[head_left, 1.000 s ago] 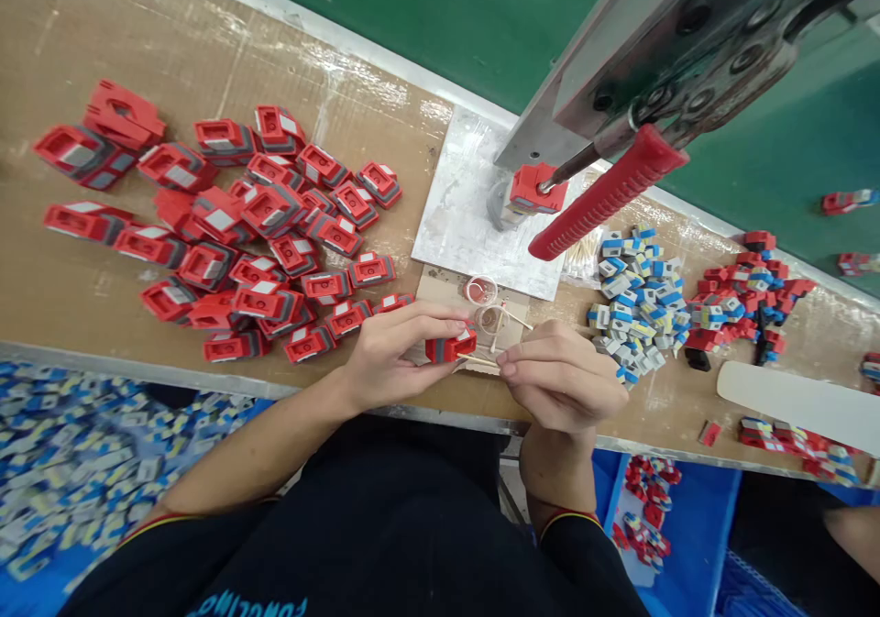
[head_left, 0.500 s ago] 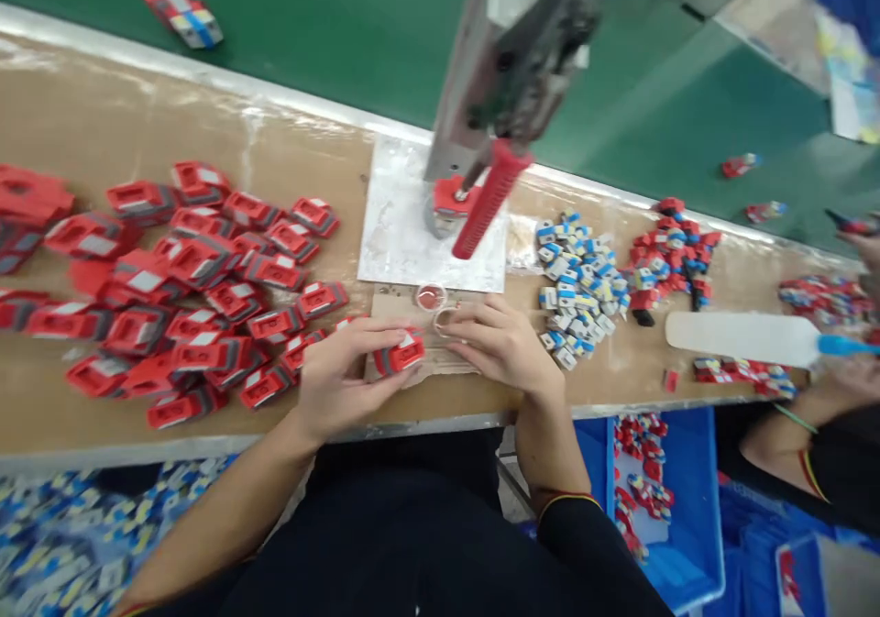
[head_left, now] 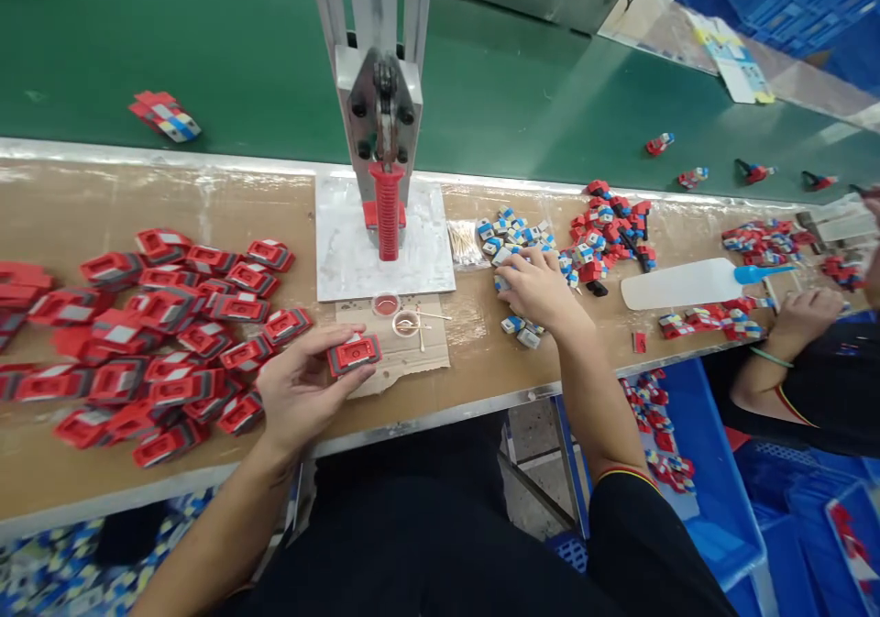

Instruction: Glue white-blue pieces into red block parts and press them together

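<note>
My left hand [head_left: 309, 383] grips a red toy part with grey edges [head_left: 354, 353] between thumb and fingers, its hollowed side up. To the right, my right hand [head_left: 540, 287] reaches over a pile of small white, blue and yellow toy pieces [head_left: 512, 227]. Its fingers are bent and a little apart, with the tips among the pieces; nothing shows clearly held. Between my hands, a small cup of reddish liquid [head_left: 386, 304] and a second small cup [head_left: 405, 324] stand on a cardboard piece [head_left: 433, 347]. Cotton swabs [head_left: 422, 335] lie at the second cup.
A hand press with a red handle [head_left: 388, 214] stands on a metal plate [head_left: 336, 259]. Many red parts [head_left: 165, 324] cover the left. Rightward are red-blue toy assemblies [head_left: 605, 223], a white bottle with blue nozzle [head_left: 680, 282] and a co-worker's hand [head_left: 808, 319]. Behind runs a green belt [head_left: 261, 58].
My right hand has left the cups and moved right to the pile of small pieces. My left hand still holds the red part, now turned flatter. The camera view has shifted.
</note>
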The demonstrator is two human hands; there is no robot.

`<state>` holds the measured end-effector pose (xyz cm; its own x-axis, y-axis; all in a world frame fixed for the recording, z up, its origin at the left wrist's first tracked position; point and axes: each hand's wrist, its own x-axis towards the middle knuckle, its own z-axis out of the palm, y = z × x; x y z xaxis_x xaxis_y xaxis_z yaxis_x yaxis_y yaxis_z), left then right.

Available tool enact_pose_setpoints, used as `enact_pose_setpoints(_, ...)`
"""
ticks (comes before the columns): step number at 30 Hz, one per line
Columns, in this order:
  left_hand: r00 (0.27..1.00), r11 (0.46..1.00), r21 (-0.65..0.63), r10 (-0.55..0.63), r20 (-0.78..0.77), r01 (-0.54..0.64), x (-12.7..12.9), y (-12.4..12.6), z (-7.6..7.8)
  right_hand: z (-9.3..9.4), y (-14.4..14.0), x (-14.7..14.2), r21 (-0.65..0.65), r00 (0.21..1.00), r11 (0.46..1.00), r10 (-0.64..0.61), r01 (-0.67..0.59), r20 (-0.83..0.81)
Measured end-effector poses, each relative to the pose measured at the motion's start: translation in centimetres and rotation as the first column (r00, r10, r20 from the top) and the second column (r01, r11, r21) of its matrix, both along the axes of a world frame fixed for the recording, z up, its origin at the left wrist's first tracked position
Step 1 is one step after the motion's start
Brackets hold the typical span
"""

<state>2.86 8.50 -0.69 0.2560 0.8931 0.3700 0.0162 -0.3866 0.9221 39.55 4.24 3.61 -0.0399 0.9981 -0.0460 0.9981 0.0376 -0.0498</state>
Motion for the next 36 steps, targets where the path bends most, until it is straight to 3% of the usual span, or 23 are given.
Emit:
enact_pose_setpoints(2,0.999,0.995,-0.097,-0.037,0.014,0.039,-0.1,-0.6,0.8,0.4,-1.2,-0.5,0.134,0.974,0.991,0.021,0.01,-0.227)
enact_pose_setpoints(3,0.996,0.987,-0.141,-0.073,0.045,0.079,0.1,-1.0,1.1,0.5,-2.1,-1.2,0.222,0.917,0.974,0.042,0.051,-0.397)
enact_pose_setpoints(5,0.979,0.961,-0.211,-0.149,0.142,0.177,0.6,-1.8,1.7,0.5,-4.4,-3.5,0.346,0.69,0.919,0.126,0.189,-0.713)
enact_pose_setpoints(7,0.948,0.929,-0.254,-0.209,0.241,0.27,1.4,-2.4,2.0,0.4,-6.3,-6.5,0.369,0.461,0.894,0.222,0.256,-0.859)
enact_pose_setpoints(9,0.921,0.896,-0.289,-0.251,0.298,0.338,2.1,-2.9,1.9,0.3,-7.3,-9.5,0.395,0.359,0.893,0.304,0.216,-0.883)
enact_pose_setpoints(12,0.889,0.843,-0.347,-0.283,0.361,0.41,2.7,-3.5,1.5,0.4,-7.2,-12.5,0.446,0.377,0.882,0.366,0.151,-0.851)
enact_pose_setpoints(16,0.84,0.77,-0.421,-0.263,0.475,0.479,2.6,-4.5,0.9,0.4,-6.4,-13.7,0.416,0.476,0.901,0.315,0.122,-0.821)
enact_pose_setpoints(20,0.82,0.715,-0.486,-0.216,0.53,0.503,2.5,-5.4,0.9,0.6,-6.3,-13.9,0.373,0.422,0.928,0.335,0.008,-0.843)
enact_pose_setpoints(22,0.822,0.677,-0.542,-0.169,0.544,0.498,2.7,-5.8,1.1,1.0,-6.3,-14.3,0.42,0.444,0.908,0.379,-0.008,-0.812)
enact_pose_setpoints(25,0.842,0.633,-0.618,-0.101,0.53,0.466,3.1,-6.3,1.6,1.4,-6.0,-15.2,0.546,0.564,0.836,0.481,-0.062,-0.672)
enact_pose_setpoints(30,0.884,0.672,-0.614,-0.134,0.447,0.413,3.3,-6.9,2.4,1.2,-5.8,-16.3,0.628,0.699,0.773,0.5,-0.093,-0.512)
enact_pose_setpoints(33,0.92,0.727,-0.59,-0.152,0.36,0.351,3.2,-7.1,2.8,0.8,-5.7,-16.6,0.661,0.673,0.745,0.536,-0.091,-0.511)
enact_pose_setpoints(36,0.912,0.717,-0.588,-0.168,0.375,0.374,3.3,-7.4,3.0,-0.1,-5.5,-16.9,0.69,0.631,0.722,0.556,-0.044,-0.541)
